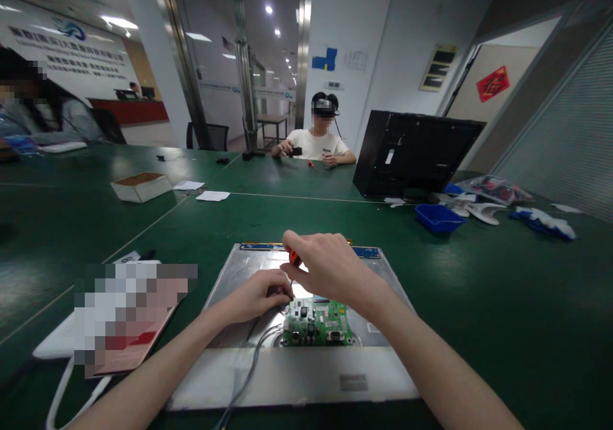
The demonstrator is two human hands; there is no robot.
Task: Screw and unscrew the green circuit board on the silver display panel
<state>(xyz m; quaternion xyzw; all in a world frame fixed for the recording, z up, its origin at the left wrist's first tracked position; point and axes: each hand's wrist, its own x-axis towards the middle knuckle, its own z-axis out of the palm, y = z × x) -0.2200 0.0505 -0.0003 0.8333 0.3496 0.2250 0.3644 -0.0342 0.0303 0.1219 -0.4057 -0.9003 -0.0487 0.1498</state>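
My right hand (325, 267) grips a screwdriver (295, 259) by its red and black handle, and the thin shaft points down at the upper left corner of a green circuit board (317, 322). Beside the shaft, my left hand (263, 292) has its fingers curled close together at that same corner; what they pinch, if anything, is hidden. The board sits on the metal back of a flat display panel (383, 379), which lies on the table. Grey cables (253, 366) run from the board's left side toward the front edge. A blue strip board (368, 252) lines the panel's far edge.
On the left lie a white device with a cable and a pinkish booklet (143, 347). Farther off are an open cardboard box (141, 187) and papers (213, 196). A black monitor (416, 152), a blue tray (439, 218) and gloves (546, 222) are to the right. A person (318, 136) sits opposite.
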